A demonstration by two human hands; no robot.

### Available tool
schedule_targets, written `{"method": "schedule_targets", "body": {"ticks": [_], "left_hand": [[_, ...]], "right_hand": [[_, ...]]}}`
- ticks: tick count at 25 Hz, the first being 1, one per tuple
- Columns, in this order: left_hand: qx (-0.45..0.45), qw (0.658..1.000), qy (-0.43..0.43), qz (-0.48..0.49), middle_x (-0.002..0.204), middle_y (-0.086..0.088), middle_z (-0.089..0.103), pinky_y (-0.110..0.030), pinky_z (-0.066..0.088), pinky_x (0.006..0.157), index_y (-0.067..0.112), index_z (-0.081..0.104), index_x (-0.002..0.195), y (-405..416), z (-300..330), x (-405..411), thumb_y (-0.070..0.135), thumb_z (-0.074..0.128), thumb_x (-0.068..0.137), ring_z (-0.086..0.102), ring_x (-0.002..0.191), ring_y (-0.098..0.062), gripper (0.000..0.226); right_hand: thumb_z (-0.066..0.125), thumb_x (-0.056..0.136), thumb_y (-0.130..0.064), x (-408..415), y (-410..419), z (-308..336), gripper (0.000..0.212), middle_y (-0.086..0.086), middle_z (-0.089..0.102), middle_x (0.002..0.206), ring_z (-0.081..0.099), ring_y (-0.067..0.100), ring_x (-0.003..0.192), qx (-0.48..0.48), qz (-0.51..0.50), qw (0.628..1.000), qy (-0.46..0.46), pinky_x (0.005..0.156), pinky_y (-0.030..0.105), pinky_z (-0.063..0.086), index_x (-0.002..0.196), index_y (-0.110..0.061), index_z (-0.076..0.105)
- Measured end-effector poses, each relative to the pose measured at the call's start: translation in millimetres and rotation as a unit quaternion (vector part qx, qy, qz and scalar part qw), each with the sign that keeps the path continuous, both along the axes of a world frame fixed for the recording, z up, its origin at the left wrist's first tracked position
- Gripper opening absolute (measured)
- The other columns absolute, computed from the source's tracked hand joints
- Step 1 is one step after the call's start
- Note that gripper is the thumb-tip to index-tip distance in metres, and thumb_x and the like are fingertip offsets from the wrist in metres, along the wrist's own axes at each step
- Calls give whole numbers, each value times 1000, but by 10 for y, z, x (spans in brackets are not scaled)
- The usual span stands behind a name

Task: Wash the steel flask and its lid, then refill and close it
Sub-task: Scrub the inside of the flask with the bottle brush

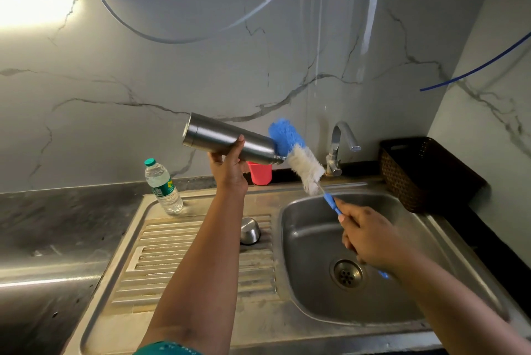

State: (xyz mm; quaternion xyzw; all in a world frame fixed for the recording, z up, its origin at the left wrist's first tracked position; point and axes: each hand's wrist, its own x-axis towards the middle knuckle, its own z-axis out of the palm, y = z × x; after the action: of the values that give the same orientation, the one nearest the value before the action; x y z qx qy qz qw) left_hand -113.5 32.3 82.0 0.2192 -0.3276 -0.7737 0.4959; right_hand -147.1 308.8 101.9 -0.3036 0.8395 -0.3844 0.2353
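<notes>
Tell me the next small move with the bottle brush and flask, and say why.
Probably swing the brush head round and push it into the flask's mouth. The left hand holds the steel flask tilted above the sink, mouth toward the brush, while the right hand grips the blue handle. The bristles lie outside, across the mouth, so the inside looks unscrubbed.

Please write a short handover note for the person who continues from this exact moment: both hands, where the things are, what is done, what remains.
Left hand grips the steel flask, held almost level above the sink, mouth toward the tap.
Right hand grips the bottle brush by its handle; bristles are at the mouth, not inside.
Lid lies on the drainboard.
Done: lid off.
Left: scrub, rinse, wash lid, refill, close.
</notes>
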Motion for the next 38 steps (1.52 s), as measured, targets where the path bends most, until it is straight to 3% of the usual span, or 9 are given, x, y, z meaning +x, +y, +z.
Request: {"method": "schedule_targets", "body": {"ticks": [4, 6, 10, 12, 16, 21, 27, 31, 38], "left_hand": [[21, 999, -14, -30, 119, -4, 64, -31, 56, 79, 19, 53, 128, -37, -39, 67, 8, 72, 84, 65, 105, -19, 49], [41, 998, -14, -54, 123, -8, 62, -34, 57, 83, 15, 48, 135, -34, -36, 108, 15, 72, 85, 63, 110, -23, 55], [115, 990, 19, -86, 121, -15, 59, -44, 53, 97, 13, 52, 117, -8, -22, 125, 24, 68, 89, 61, 110, -30, 34], [140, 987, 28, -68, 122, -15, 61, -46, 52, 99, 11, 49, 125, -1, -31, 104, 23, 73, 86, 60, 113, -31, 48], [139, 990, -7, -9, 118, -11, 63, -40, 56, 93, 13, 51, 123, -39, -108, 107, 20, 77, 83, 63, 107, -26, 49], [153, 987, -20, 38, 116, -6, 65, -24, 56, 64, 16, 54, 109, -54, -108, 73, 21, 78, 83, 65, 97, -17, 36], [190, 980, -31, 49, 123, -10, 61, -37, 57, 90, 14, 51, 117, -272, -136, 161, 31, 83, 76, 62, 111, -26, 54], [188, 981, -53, 7, 125, -12, 59, -36, 57, 84, 9, 43, 137, -376, -138, 235, 33, 82, 78, 61, 96, -25, 75], [187, 977, -101, -15, 129, -14, 57, -37, 52, 91, 9, 39, 141, -433, -186, 200, 36, 81, 78, 59, 93, -22, 80]], "right_hand": [[39, 103, -20, -112, -13, -15, 42, 2, 51, 72, 44, 9, 57, -19, -20, 999, -45, 45, 17, 36, 144, -28, 38], [38, 103, -17, -312, -42, 19, 40, 5, 47, 65, 38, 11, 53, -49, -45, 988, -137, 42, 20, 32, 141, -27, 43], [39, 102, -18, -496, 23, 5, 31, 2, 42, 58, 30, 9, 48, -72, -13, 947, -312, 40, 18, 24, 128, -20, 54], [39, 102, -19, -409, 21, -109, 29, 1, 41, 58, 29, 9, 47, -71, 10, 937, -343, 39, 18, 24, 125, -23, 56], [38, 103, -14, -197, 34, -295, 32, 1, 39, 56, 27, 7, 46, -92, -8, 933, -347, 38, 17, 24, 126, -29, 55], [39, 102, -14, -205, 206, -366, 31, 1, 38, 58, 25, 10, 50, -96, -16, 927, -361, 42, 19, 23, 122, -29, 57], [40, 102, -14, -396, 508, -540, 34, 2, 39, 57, 30, 9, 47, -77, -54, 959, -265, 42, 20, 25, 129, -27, 54], [41, 101, -13, -514, 708, -509, 35, 2, 38, 58, 28, 10, 49, -77, -37, 960, -265, 43, 21, 25, 131, -27, 53], [40, 101, -13, -494, 682, -524, 37, 2, 36, 59, 27, 11, 50, -59, 15, 966, -252, 45, 23, 25, 129, -34, 53]]}}
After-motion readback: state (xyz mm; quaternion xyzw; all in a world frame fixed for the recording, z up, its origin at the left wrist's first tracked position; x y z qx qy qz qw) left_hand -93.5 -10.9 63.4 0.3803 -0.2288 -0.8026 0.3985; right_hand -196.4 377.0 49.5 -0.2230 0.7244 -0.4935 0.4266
